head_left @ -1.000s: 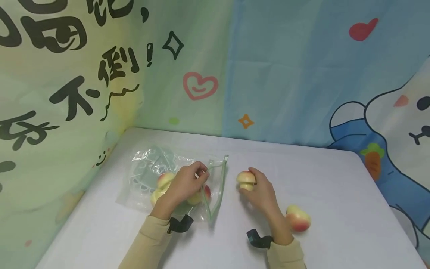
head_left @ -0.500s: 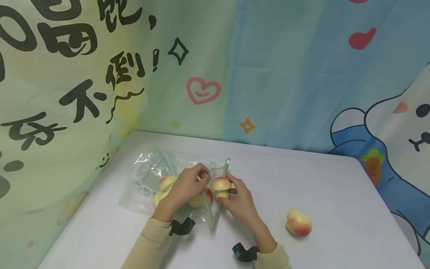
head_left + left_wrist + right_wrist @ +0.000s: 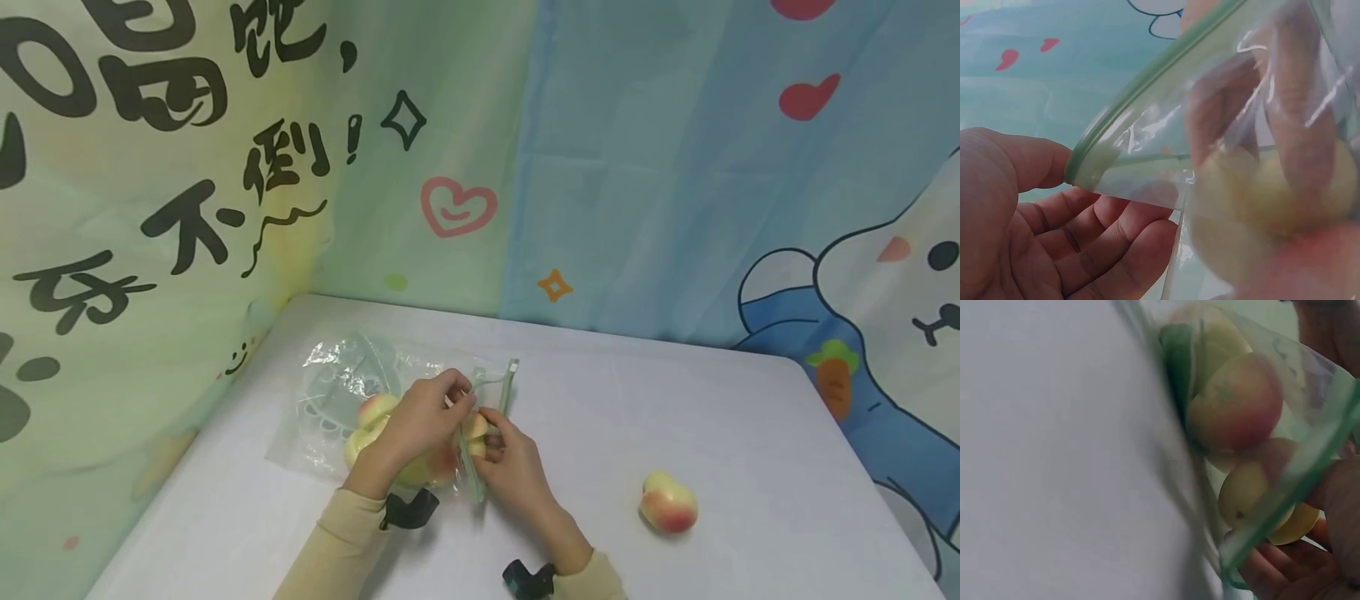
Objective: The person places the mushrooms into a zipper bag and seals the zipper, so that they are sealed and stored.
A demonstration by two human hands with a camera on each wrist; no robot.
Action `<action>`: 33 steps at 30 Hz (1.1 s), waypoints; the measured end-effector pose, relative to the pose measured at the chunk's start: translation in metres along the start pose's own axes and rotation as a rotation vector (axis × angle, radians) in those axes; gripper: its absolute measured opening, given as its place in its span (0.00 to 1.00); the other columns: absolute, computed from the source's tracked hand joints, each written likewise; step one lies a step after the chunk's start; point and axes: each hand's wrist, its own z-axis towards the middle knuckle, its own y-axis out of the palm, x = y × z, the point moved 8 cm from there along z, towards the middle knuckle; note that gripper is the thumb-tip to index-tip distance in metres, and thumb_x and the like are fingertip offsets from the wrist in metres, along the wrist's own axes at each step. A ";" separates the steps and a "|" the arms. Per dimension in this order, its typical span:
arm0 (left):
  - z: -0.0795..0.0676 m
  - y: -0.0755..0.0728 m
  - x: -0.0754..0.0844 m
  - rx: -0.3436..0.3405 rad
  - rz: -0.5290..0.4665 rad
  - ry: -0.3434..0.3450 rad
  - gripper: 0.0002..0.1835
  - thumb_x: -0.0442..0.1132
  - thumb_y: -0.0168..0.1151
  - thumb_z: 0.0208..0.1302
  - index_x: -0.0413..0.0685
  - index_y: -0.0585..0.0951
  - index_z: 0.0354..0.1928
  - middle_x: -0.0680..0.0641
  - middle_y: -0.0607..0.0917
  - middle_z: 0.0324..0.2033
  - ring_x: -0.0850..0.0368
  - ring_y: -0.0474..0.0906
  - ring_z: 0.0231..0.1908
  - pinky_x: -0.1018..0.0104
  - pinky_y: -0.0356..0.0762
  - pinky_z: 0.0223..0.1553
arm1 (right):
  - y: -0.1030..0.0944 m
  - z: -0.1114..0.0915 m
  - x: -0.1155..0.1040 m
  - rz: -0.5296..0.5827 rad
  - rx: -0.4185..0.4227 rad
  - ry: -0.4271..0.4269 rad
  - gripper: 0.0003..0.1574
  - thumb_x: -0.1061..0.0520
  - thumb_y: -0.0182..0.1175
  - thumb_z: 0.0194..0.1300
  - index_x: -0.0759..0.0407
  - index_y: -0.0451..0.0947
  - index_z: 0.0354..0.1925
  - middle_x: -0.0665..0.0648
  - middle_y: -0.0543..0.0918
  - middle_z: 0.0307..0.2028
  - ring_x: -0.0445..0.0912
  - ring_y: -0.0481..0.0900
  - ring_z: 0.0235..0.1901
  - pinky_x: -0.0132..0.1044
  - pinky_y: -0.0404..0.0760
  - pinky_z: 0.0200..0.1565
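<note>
A clear zip bag [image 3: 300, 429] with a green-edged mouth lies on the table, holding several yellow-and-red toy mushrooms [image 3: 362, 446]. My left hand [image 3: 420, 421] pinches the bag's rim; in the left wrist view the thumb meets the green zip edge [image 3: 1141, 84] and the mouth gapes. With my right hand [image 3: 517, 471] I hold another toy mushroom [image 3: 475, 427] by thumb and fingers, right at the mouth. The right wrist view shows it behind the clear plastic, close to a reddish one [image 3: 1238, 406]. Part of the held mushroom is hidden by the bag edge and fingers.
One more yellow-and-red toy mushroom [image 3: 669, 502] lies alone on the white table [image 3: 742, 433], to the right of my right hand. A printed cloth backdrop [image 3: 637, 183] closes off the back and left sides.
My right hand has carried the toy mushroom leftward from beside the bag to its mouth. The left hand keeps its hold on the rim. The view has shifted slightly.
</note>
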 end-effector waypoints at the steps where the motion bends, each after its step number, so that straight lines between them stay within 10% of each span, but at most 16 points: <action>1: 0.000 0.000 0.000 0.002 0.003 0.002 0.08 0.43 0.59 0.69 0.49 0.80 0.43 0.55 0.82 0.30 0.63 0.74 0.22 0.67 0.72 0.23 | 0.003 -0.001 0.000 0.007 -0.015 -0.009 0.41 0.68 0.68 0.56 0.64 0.66 0.66 0.67 0.77 0.57 0.55 0.84 0.46 0.31 0.82 0.42; 14: -0.002 0.002 -0.001 -0.005 -0.012 -0.008 0.08 0.43 0.58 0.69 0.48 0.79 0.44 0.55 0.82 0.30 0.64 0.73 0.19 0.67 0.72 0.21 | -0.009 -0.003 0.000 -0.001 -0.004 0.041 0.39 0.62 0.71 0.56 0.61 0.68 0.65 0.68 0.77 0.55 0.56 0.84 0.45 0.32 0.82 0.42; 33: 0.001 -0.001 -0.001 0.016 0.000 -0.029 0.07 0.44 0.59 0.68 0.49 0.80 0.42 0.56 0.81 0.28 0.65 0.74 0.20 0.67 0.73 0.24 | -0.132 -0.007 -0.003 -0.192 0.127 0.150 0.28 0.55 0.71 0.59 0.55 0.77 0.57 0.56 0.80 0.56 0.56 0.78 0.55 0.50 0.77 0.55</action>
